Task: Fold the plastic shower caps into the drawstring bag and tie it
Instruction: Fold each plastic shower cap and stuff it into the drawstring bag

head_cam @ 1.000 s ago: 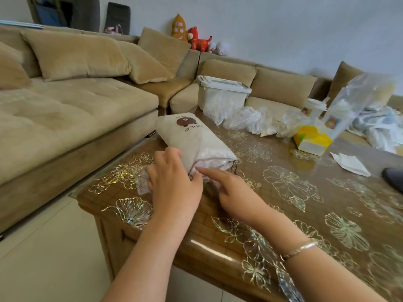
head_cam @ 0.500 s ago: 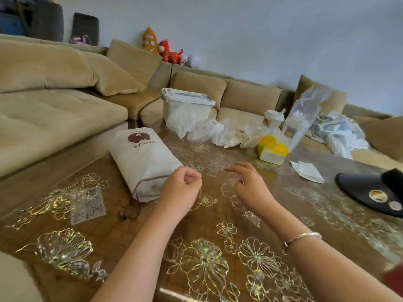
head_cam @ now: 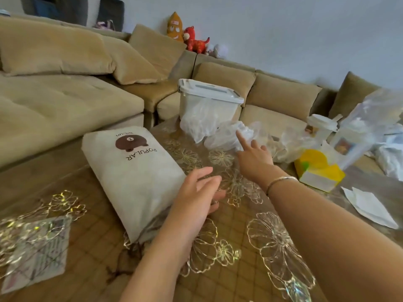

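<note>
A cream drawstring bag (head_cam: 133,173) with a brown bear print lies stuffed on the table, its mouth toward me and partly hidden by my left forearm. My left hand (head_cam: 197,192) hovers just right of the bag's near end, fingers relaxed and spread, holding nothing. My right hand (head_cam: 253,156) reaches toward the far side with the index finger straight, its tip at a heap of clear plastic shower caps (head_cam: 226,136). The other fingers of that hand are curled. A bracelet sits on my right wrist.
A lidded white plastic bin (head_cam: 209,99) stands behind the caps at the table's far edge. A yellow box (head_cam: 318,168), a cup and clear bags crowd the right. White paper (head_cam: 368,205) lies at the right. A beige sofa wraps around the table.
My left hand has let go of the bag's mouth and opened. My right hand has moved from beside the bag out to the heap of caps, index finger extended. The camera has moved closer.
</note>
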Tool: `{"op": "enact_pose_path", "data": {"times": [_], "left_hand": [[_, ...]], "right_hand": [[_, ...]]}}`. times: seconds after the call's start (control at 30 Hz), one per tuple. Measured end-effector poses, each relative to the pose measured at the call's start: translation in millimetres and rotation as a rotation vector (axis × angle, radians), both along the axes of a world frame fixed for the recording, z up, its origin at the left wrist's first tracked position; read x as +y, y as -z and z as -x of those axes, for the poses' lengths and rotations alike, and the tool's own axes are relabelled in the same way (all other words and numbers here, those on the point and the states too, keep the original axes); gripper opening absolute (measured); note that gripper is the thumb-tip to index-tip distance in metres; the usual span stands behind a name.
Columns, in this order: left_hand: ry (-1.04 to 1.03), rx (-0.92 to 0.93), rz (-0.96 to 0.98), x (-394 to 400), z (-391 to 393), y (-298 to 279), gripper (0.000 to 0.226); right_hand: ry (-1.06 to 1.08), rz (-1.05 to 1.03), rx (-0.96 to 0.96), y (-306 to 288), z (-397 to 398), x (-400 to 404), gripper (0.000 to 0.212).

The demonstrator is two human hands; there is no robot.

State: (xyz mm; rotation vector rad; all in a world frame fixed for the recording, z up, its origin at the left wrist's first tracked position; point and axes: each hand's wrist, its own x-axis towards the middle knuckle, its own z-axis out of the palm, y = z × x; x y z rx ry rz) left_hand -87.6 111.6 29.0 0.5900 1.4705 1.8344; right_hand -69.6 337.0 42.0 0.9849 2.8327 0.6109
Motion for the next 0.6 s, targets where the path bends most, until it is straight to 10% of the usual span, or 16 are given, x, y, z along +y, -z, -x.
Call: {"op": "enact_pose_path", "data": {"times": [0.6], "left_hand": [[-0.022,0.062,0.026,-54.7,-64.5,-8.1,0.027]], "right_hand": [[-0.15,0.366,0.586,-22.7,-135.8,-130.9,0.052]]}}
